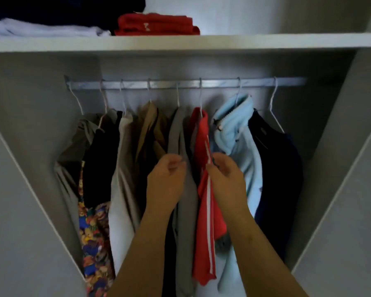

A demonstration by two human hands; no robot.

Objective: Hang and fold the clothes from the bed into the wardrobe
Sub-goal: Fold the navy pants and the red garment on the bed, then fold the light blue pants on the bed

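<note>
Our right grip (225, 179) pinched the red striped garment (202, 133), hanging long-ways down just left of it; our left grip (165, 181) curled at the grey garment (177, 129), hold unclear.

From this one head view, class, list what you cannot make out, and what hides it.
Head view:
1. Left hand grip on the grey garment: blurred, fingertips turned away.
2. Dark folded pile on the shelf: cut by the top edge.
3. Dark speck at the right hand, pinching the red striped garment: too small.
4. The bed: outside the frame.
</note>
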